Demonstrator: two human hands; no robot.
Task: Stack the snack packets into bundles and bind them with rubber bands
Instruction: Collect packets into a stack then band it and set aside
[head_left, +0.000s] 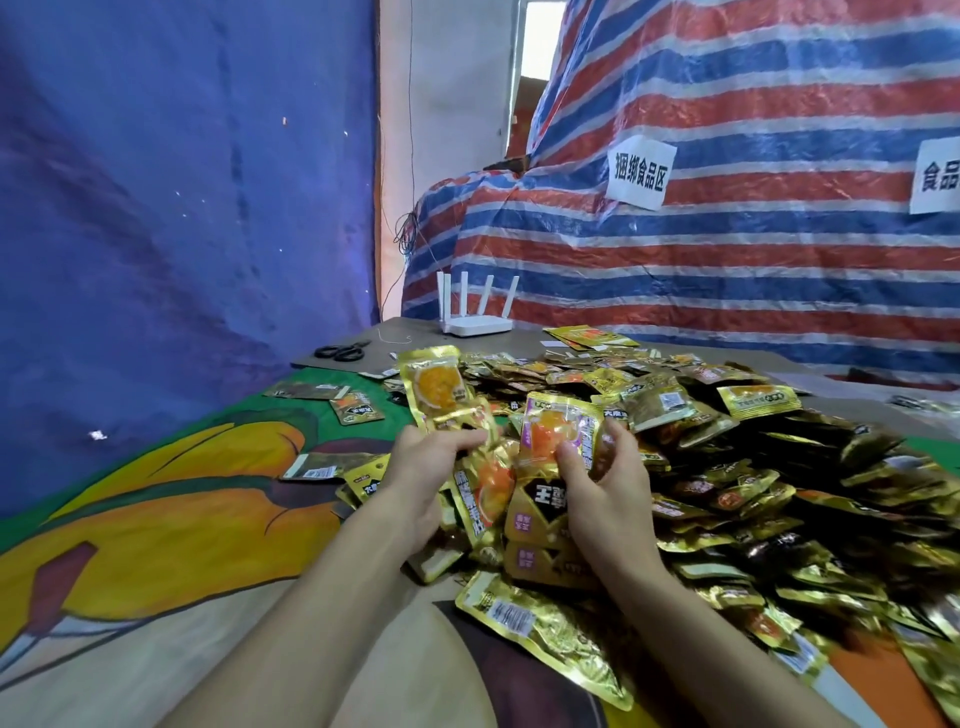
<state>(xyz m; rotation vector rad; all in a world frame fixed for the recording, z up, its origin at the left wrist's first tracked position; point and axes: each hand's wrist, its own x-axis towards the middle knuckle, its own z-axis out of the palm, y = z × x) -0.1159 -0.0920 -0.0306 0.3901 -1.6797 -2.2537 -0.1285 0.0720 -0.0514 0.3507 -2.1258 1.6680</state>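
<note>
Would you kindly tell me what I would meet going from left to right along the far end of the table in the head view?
In order: scissors → white router → small stack of snack packets.

Reads bright and soft, daylight blown out at the window (537, 41) up top, faint glare on foil snack packets (753, 467), lower-right ones smeared, straight edges bowed toward frame borders.
</note>
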